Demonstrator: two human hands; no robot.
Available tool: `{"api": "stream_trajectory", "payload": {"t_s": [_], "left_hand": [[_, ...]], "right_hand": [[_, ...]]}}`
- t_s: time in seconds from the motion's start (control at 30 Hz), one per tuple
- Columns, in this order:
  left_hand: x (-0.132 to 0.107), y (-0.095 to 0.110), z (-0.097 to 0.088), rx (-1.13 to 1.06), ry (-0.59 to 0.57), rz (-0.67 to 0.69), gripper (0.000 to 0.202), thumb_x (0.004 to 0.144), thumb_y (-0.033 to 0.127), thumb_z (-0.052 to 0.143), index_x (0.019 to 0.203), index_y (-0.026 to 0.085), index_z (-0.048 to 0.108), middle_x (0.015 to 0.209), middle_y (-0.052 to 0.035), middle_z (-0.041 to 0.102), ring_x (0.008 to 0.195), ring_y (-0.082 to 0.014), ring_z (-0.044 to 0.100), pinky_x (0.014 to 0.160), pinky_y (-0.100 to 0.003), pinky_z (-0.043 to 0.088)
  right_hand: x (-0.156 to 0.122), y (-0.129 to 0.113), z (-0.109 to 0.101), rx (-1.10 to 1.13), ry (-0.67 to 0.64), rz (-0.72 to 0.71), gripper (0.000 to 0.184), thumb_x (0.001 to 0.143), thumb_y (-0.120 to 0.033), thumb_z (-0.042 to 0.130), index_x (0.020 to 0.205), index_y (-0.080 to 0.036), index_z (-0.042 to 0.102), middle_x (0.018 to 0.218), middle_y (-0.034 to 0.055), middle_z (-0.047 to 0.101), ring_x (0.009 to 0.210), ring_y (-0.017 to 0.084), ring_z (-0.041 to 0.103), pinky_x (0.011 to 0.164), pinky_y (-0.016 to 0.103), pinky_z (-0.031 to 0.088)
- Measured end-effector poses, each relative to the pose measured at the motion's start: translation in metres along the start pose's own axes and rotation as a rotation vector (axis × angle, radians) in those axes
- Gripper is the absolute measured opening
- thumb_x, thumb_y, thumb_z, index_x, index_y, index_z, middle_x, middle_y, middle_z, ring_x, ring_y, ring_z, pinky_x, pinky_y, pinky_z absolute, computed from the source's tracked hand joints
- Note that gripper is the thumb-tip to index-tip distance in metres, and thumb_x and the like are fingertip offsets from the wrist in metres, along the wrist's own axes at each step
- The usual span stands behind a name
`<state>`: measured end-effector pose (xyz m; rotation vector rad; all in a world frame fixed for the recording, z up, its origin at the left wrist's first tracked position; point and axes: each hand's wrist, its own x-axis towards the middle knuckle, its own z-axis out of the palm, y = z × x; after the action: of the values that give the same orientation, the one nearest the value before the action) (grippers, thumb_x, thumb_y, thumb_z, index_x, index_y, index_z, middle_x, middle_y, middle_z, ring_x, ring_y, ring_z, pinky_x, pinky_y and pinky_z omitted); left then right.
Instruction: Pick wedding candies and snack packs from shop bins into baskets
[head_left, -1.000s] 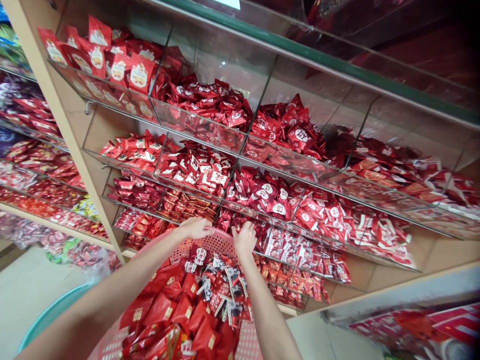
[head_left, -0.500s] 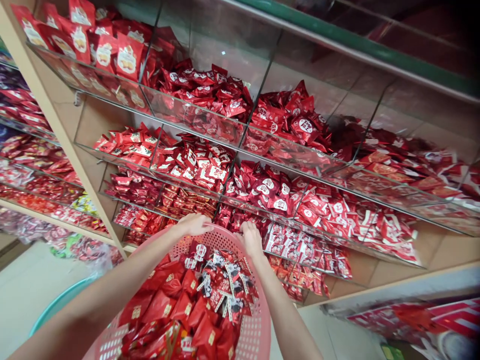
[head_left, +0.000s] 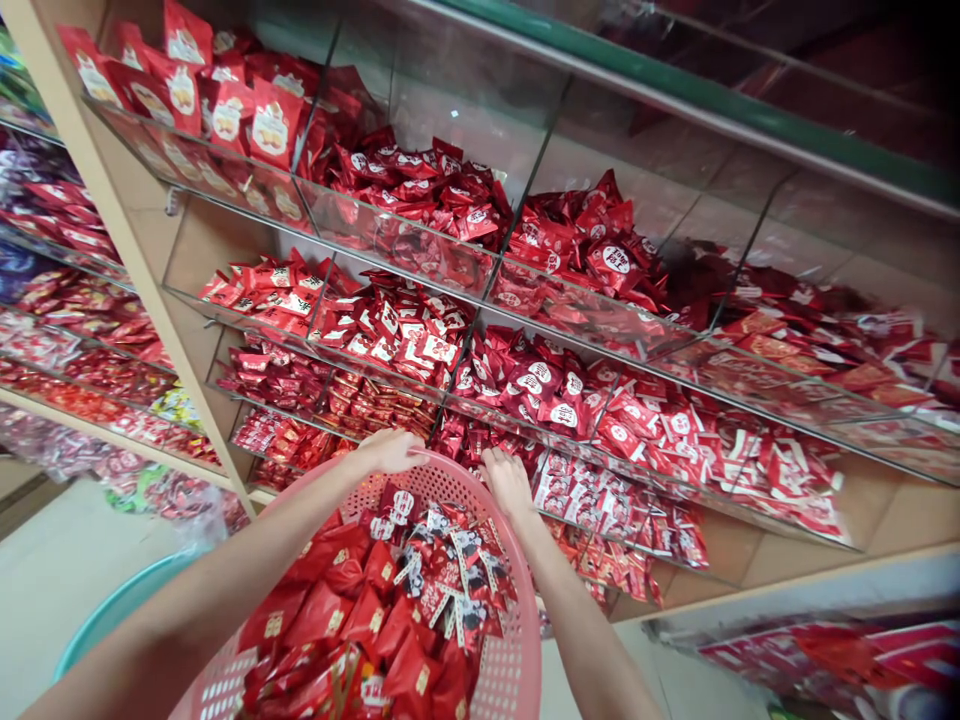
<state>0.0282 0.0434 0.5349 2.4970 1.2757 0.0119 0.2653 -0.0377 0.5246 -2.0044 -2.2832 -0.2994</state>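
Observation:
A pink perforated plastic basket [head_left: 525, 640] is in front of me at the bottom of the head view, tilted toward me. Inside lie red packets [head_left: 322, 605] and a cluster of smaller red, black and white packets [head_left: 450, 575]. My left hand [head_left: 394, 452] is closed on the far rim, thumb side toward the shelves. On the far right of the same rim my right hand [head_left: 508, 480] is closed too, its fingers curled and partly hidden behind the edge. Both forearms reach over the basket's sides.
A stepped wooden shelf with clear fronts [head_left: 405, 230] rises ahead, its compartments holding red snack packets [head_left: 540, 385]. Another rack of packets [head_left: 90, 310] stands left. A teal tub [head_left: 112, 610] sits on the floor at lower left; printed bags [head_left: 840, 650] lie at lower right.
The shelves have shifted slightly right and down in view as the camera turned. My hands keep their hold on the basket, and its contents look the same.

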Motion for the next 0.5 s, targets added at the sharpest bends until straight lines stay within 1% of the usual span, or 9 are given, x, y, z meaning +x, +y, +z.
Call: {"api": "stream_trajectory", "payload": {"t_s": [0.2, 0.27, 0.33, 0.4, 0.5], "left_hand": [[0.000, 0.001, -0.001, 0.003, 0.002, 0.003, 0.046, 0.082, 0.062, 0.038, 0.099, 0.030, 0.066, 0.094, -0.0049, 0.071, 0.089, -0.0267, 0.066, 0.072, -0.032, 0.049], [-0.001, 0.001, -0.001, 0.003, -0.001, 0.002, 0.046, 0.082, 0.062, 0.038, 0.098, 0.030, 0.066, 0.094, -0.0051, 0.071, 0.089, -0.0269, 0.066, 0.071, -0.032, 0.048], [-0.001, 0.002, -0.002, 0.003, -0.004, 0.001, 0.046, 0.082, 0.062, 0.037, 0.098, 0.030, 0.066, 0.093, -0.0052, 0.071, 0.088, -0.0276, 0.066, 0.071, -0.033, 0.049], [-0.002, 0.003, -0.003, 0.002, -0.008, 0.001, 0.047, 0.082, 0.063, 0.037, 0.098, 0.030, 0.066, 0.092, -0.0051, 0.072, 0.088, -0.0282, 0.066, 0.071, -0.034, 0.049], [-0.002, 0.004, -0.005, -0.004, -0.012, -0.007, 0.049, 0.082, 0.064, 0.035, 0.098, 0.030, 0.066, 0.091, -0.0050, 0.072, 0.088, -0.0282, 0.066, 0.071, -0.034, 0.049]], "right_hand": [[-0.001, 0.001, 0.003, -0.049, 0.041, -0.025, 0.021, 0.089, -0.011, 0.040, 0.095, -0.020, 0.058, 0.098, 0.0098, 0.062, 0.094, 0.023, 0.054, 0.084, 0.035, 0.035], [-0.001, 0.000, 0.000, -0.056, 0.070, 0.003, 0.021, 0.090, -0.011, 0.038, 0.094, -0.020, 0.057, 0.097, 0.0096, 0.061, 0.093, 0.023, 0.054, 0.084, 0.035, 0.035], [-0.001, -0.002, -0.005, -0.036, 0.127, 0.060, 0.022, 0.092, -0.014, 0.035, 0.092, -0.020, 0.056, 0.095, 0.0090, 0.060, 0.090, 0.022, 0.053, 0.082, 0.035, 0.036], [-0.002, -0.003, -0.010, 0.047, 0.210, 0.123, 0.024, 0.094, -0.017, 0.032, 0.091, -0.020, 0.056, 0.093, 0.0081, 0.059, 0.088, 0.022, 0.052, 0.081, 0.034, 0.037], [-0.008, -0.007, -0.016, 0.321, 0.350, 0.162, 0.026, 0.095, -0.023, 0.030, 0.091, -0.020, 0.056, 0.095, 0.0076, 0.057, 0.088, 0.020, 0.052, 0.081, 0.032, 0.040]]}}
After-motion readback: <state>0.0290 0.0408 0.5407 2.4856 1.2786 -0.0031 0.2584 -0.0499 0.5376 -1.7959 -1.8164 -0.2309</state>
